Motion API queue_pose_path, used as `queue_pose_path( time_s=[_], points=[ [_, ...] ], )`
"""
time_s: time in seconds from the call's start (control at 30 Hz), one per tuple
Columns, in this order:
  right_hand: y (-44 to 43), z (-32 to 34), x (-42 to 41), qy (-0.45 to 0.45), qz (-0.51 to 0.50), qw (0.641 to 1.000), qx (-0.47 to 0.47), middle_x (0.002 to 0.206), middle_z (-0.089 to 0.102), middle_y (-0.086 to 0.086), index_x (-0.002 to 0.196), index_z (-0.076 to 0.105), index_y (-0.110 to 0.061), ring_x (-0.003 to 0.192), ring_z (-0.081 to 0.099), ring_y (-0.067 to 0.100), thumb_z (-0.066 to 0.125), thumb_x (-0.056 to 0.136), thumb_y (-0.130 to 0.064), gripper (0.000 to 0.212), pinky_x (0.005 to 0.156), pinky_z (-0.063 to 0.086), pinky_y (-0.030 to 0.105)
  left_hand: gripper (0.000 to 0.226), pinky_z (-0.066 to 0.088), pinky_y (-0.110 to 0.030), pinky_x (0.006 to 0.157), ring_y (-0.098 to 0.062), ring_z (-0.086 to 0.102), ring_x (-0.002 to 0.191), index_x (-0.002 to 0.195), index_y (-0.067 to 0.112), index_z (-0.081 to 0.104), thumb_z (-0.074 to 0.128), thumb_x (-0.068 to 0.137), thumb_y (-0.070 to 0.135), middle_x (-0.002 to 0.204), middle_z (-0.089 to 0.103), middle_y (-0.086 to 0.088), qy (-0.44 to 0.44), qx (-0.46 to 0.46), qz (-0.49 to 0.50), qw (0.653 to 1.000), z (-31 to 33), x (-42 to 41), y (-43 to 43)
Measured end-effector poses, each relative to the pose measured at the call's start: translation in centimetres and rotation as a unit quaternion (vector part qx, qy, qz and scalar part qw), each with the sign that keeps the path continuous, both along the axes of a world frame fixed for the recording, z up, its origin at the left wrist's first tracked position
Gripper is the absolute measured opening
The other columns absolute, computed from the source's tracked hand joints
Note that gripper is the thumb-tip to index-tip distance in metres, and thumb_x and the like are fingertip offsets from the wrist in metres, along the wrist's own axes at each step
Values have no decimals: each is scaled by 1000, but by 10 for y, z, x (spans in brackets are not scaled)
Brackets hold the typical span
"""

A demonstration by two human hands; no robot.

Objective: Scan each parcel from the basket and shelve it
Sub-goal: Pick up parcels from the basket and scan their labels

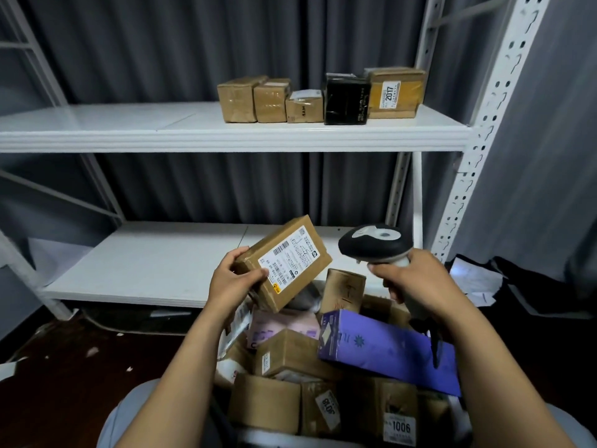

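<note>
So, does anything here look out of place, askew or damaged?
Nothing looks damaged. The purple box lies tilted across the heap of brown parcels. On the upper shelf the 2017 label reads sideways, and the black parcel sits slightly forward of its row.

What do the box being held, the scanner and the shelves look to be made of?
Held box: brown cardboard, matte, with a white paper label stuck on. Scanner: moulded plastic, it seems, black and grey with slight sheen. Shelves: probably white-painted metal; their upright has punched slots.
</note>
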State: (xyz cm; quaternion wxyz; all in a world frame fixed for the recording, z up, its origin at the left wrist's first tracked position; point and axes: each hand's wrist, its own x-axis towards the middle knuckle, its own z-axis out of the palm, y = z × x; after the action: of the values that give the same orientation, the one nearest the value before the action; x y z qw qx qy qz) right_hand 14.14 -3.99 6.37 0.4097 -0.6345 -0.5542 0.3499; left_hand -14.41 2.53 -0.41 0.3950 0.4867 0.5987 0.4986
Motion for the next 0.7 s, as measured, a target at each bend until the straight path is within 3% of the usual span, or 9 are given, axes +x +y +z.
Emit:
queue_pose_path(
  time_s=[0.07,0.27,0.4,0.53,0.7],
  points=[
    [-5,3,6,9,-5,1000,-1,50,58,-1,82,66,-9,45,51,18,74,83,-20,14,47,43,23,53,51,-20,70,-13,61,100,121,25,57,79,76,7,113,63,-1,-6,4,-3,1000,0,3,-2],
    [-13,9,10,1,6,1000,-2,51,59,-1,85,67,-8,46,51,17,73,85,-21,15,44,42,21,54,56,-37,89,-18,61,106,119,29,58,81,74,10,116,63,-2,-3,1,-17,1000,-6,8,-1],
    [-15,10,9,11,0,1000,4,52,59,-1,87,67,-7,46,51,17,73,85,-21,15,44,42,23,57,55,-31,83,-17,61,107,125,26,57,80,75,10,118,62,-2,-7,14,-26,1000,-6,11,-3],
    [-13,11,3,-9,-5,1000,11,50,57,-1,83,67,-7,45,50,18,73,83,-21,15,46,41,24,57,51,-17,67,-9,61,100,126,25,58,79,75,8,115,63,0,-9,18,-35,999,-3,14,-5],
    [-6,15,-5,-24,-9,1000,8,61,63,4,87,68,-10,46,52,18,75,81,-19,12,46,44,25,56,53,-22,76,-15,61,108,125,25,59,82,74,18,117,64,-1,-12,18,-27,999,-5,17,-6]
  ],
)
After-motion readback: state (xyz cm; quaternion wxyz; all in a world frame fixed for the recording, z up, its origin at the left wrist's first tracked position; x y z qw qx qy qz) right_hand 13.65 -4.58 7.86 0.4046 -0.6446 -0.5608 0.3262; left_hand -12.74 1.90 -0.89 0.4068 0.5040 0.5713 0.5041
